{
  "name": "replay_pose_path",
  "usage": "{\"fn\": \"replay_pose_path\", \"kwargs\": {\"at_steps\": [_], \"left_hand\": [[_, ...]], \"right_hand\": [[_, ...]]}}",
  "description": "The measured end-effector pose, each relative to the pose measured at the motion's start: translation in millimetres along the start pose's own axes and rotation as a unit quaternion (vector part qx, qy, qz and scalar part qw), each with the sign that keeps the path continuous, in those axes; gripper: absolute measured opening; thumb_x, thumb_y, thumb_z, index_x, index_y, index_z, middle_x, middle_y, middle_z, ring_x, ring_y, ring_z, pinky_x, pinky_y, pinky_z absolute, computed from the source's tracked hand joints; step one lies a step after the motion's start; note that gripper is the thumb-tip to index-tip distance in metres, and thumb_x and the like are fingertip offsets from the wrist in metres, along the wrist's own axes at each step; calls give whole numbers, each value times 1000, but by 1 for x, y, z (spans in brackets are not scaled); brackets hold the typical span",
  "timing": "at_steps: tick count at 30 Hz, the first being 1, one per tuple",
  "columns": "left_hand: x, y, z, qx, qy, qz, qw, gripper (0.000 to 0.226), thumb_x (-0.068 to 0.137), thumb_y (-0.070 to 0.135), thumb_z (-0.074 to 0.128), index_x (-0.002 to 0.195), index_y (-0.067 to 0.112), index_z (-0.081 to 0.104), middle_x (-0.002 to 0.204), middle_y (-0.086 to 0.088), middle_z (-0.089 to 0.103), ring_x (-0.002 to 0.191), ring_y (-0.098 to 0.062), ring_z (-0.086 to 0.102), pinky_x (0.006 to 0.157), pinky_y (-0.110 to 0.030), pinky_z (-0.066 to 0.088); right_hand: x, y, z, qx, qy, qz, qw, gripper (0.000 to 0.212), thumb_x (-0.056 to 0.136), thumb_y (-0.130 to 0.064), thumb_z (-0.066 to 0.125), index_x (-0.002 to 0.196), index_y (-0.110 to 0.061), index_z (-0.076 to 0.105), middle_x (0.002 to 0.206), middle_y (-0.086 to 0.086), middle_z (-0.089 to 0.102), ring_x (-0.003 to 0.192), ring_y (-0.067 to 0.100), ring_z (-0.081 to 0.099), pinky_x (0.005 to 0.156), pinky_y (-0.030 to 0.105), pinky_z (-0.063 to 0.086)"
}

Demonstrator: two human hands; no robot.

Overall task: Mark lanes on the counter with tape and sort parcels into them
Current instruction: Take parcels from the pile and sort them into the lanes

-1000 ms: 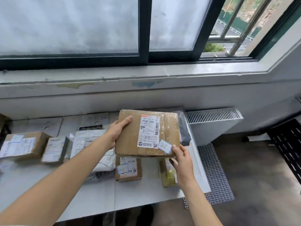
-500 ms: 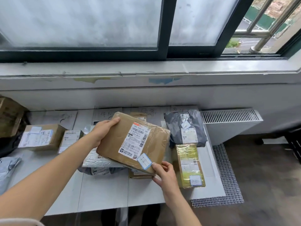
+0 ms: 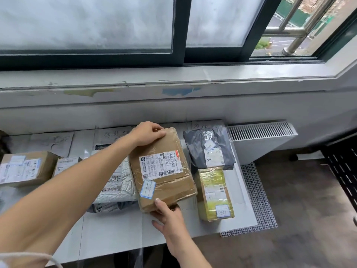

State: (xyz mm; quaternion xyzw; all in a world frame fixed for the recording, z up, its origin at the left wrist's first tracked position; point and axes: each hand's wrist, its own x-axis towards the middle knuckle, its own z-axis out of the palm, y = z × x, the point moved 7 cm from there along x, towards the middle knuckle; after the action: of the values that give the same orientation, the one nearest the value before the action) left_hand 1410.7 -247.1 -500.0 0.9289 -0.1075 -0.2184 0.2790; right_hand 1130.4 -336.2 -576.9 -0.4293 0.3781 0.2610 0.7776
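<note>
A flat brown cardboard parcel (image 3: 164,182) with a white shipping label and a small blue-edged sticker lies lengthwise in a middle lane of the white counter (image 3: 116,233). My left hand (image 3: 146,132) grips its far end. My right hand (image 3: 168,215) holds its near edge, thumb on top. A white bubble mailer (image 3: 116,182) lies in the lane to its left, partly under my left forearm. To the right lie a grey poly bag (image 3: 210,147) and a yellow-taped box (image 3: 214,192). Thin lines split the counter into lanes, with handwritten paper signs (image 3: 112,134) at the back.
Two small brown boxes (image 3: 25,169) (image 3: 65,165) sit at the left of the counter. A white radiator (image 3: 260,140) and a mesh mat (image 3: 258,200) stand right of the counter. The window sill (image 3: 173,76) runs along the wall behind.
The brown parcel has turned lengthwise and come down from mid-air onto the counter lane. Both hands went with it, the left to the far end.
</note>
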Motion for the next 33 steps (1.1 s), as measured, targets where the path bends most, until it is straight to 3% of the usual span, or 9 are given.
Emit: {"fn": "replay_pose_path", "kwargs": {"at_steps": [9, 15, 20, 25, 33], "left_hand": [[17, 21, 13, -16, 12, 50, 999, 33, 94, 43, 58, 122, 29, 68, 124, 6, 68, 115, -14, 59, 101, -34, 45], [28, 14, 21, -16, 11, 32, 999, 34, 95, 36, 58, 128, 29, 64, 130, 4, 64, 123, -19, 54, 107, -41, 40], [29, 12, 23, -4, 16, 28, 999, 36, 96, 39, 57, 129, 29, 62, 131, 4, 63, 125, -21, 52, 107, -45, 39], [25, 8, 13, -43, 47, 19, 998, 41, 91, 41, 63, 128, 23, 63, 124, 0, 66, 115, -16, 59, 102, -35, 44], [14, -5, -2, -23, 88, -18, 996, 49, 90, 53, 60, 128, 23, 62, 127, 1, 64, 119, -19, 57, 103, -45, 44]], "right_hand": [[12, -3, 14, 11, 75, -9, 997, 40, 83, -29, 77, 114, -14, 58, 111, 2, 73, 101, 19, 70, 83, 34, 57], [21, -8, 9, 12, 97, -3, 995, 47, 81, -32, 79, 114, -7, 56, 107, 9, 73, 97, 22, 72, 89, 46, 57], [23, -6, 3, -3, 93, 11, 996, 56, 77, -39, 81, 116, -9, 56, 108, 10, 73, 98, 22, 72, 87, 46, 58], [20, -7, 2, -21, 76, 28, 996, 58, 76, -50, 79, 115, -14, 57, 103, 5, 75, 93, 20, 74, 84, 46, 58], [3, -8, 1, -95, 28, 37, 994, 58, 78, -65, 68, 114, -22, 56, 111, 4, 71, 88, 16, 75, 81, 42, 60]]}}
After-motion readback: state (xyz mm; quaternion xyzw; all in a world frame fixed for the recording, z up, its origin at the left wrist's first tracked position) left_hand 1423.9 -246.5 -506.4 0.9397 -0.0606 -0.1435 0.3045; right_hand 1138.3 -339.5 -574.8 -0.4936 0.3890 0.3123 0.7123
